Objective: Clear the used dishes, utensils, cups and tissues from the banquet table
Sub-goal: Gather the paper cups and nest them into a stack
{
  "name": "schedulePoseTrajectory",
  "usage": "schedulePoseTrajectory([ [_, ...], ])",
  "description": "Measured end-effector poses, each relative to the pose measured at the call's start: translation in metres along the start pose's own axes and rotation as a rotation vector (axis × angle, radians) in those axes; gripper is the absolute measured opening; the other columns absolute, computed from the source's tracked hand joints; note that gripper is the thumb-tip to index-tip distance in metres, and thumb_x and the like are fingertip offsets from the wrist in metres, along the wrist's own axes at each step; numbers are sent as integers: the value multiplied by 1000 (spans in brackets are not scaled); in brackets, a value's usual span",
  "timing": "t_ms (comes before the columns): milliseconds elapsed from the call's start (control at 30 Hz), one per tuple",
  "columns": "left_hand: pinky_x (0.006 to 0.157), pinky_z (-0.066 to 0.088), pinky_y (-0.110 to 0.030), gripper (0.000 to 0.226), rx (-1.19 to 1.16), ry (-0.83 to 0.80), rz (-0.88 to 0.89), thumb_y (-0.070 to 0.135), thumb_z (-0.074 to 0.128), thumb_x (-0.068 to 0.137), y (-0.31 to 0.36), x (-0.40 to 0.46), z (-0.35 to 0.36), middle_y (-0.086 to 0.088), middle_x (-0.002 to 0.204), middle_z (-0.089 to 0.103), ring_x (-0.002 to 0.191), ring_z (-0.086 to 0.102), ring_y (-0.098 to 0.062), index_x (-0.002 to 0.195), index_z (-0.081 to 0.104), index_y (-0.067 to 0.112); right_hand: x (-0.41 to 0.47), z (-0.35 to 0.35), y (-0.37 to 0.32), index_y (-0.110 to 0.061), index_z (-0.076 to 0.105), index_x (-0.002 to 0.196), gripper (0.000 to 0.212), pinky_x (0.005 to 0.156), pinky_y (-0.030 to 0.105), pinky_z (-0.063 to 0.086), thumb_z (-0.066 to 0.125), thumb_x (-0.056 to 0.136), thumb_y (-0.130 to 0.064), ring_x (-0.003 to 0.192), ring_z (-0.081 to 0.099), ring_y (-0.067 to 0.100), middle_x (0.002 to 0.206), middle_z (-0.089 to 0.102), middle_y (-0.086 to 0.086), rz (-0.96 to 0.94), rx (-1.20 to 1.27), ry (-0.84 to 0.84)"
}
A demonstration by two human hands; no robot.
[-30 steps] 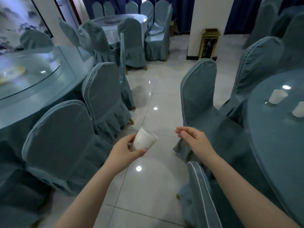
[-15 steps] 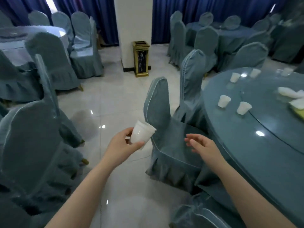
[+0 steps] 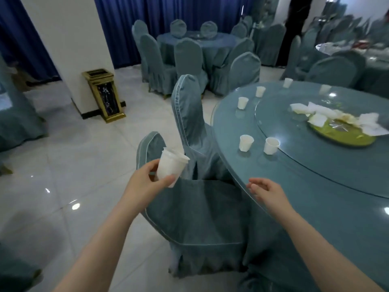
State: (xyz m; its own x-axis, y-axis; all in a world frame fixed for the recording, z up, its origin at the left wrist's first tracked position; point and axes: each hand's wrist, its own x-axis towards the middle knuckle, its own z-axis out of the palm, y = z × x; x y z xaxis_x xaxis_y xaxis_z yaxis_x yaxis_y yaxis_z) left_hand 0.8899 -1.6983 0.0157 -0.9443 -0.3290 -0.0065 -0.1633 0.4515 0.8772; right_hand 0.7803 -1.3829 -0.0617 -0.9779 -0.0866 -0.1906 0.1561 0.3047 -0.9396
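Observation:
My left hand (image 3: 147, 180) grips a stack of white plastic cups (image 3: 171, 166) above a covered chair. My right hand (image 3: 267, 191) hangs empty with fingers loosely curled at the near edge of the round banquet table (image 3: 315, 207). Two white cups (image 3: 245, 142) (image 3: 271, 145) stand closest on the table, and several more cups (image 3: 242, 102) sit along its far rim. On the glass turntable (image 3: 294, 157) lies a green plate (image 3: 345, 138) heaped with crumpled white tissues (image 3: 322, 114).
Two covered chairs (image 3: 189, 114) (image 3: 200, 218) stand between me and the table. A gold waste bin (image 3: 104, 94) stands against a white pillar at the left. More covered tables and chairs (image 3: 195, 49) fill the back; tiled floor lies open to the left.
The view has swung right, bringing the round table with cups and tissues fully into sight. My left hand still holds the cups; my right hand now hovers at the table's edge.

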Motion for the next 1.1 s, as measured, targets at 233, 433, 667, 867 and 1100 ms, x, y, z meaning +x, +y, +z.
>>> schedulePoseTrajectory([
  [233, 67, 45, -17, 49, -28, -80, 102, 39, 74, 78, -1, 121, -14, 22, 104, 62, 86, 61, 4, 123, 56, 32, 63, 24, -21, -26, 65, 103, 16, 83, 23, 48, 64, 90, -17, 95, 63, 1, 103, 70, -8, -14, -61, 142],
  [433, 71, 49, -22, 49, -91, -252, 130, 34, 72, 80, 11, 206, 5, 11, 112, 67, 95, 64, -8, 126, 58, 27, 103, 19, -19, -22, 63, 107, 21, 80, 21, 46, 65, 88, -12, 94, 64, 7, 103, 69, -3, 46, -63, 311],
  [667, 87, 52, -37, 48, -104, -320, 67, 33, 71, 83, 22, 271, 46, 10, 115, 66, 101, 63, -13, 128, 57, 26, 184, -12, 7, -16, 62, 116, 32, 91, 23, 40, 68, 85, -14, 103, 60, 12, 113, 67, 2, 88, -344, 350],
  [867, 86, 53, -38, 31, -64, -285, -3, 35, 70, 83, 26, 314, 95, 15, 106, 67, 97, 65, -11, 112, 60, 39, 280, -67, 33, -18, 34, 145, 63, 109, 35, 27, 63, 88, -24, 139, 25, 29, 154, 27, 9, 85, -837, 244],
  [1100, 87, 55, -38, 27, -84, -264, -109, 35, 72, 82, 22, 348, 141, 15, 105, 69, 94, 67, -10, 104, 60, 44, 361, -98, 52, -30, 0, 153, 83, 117, 42, 13, 55, 90, -30, 146, -6, 35, 160, -12, 10, 212, -986, 10],
])
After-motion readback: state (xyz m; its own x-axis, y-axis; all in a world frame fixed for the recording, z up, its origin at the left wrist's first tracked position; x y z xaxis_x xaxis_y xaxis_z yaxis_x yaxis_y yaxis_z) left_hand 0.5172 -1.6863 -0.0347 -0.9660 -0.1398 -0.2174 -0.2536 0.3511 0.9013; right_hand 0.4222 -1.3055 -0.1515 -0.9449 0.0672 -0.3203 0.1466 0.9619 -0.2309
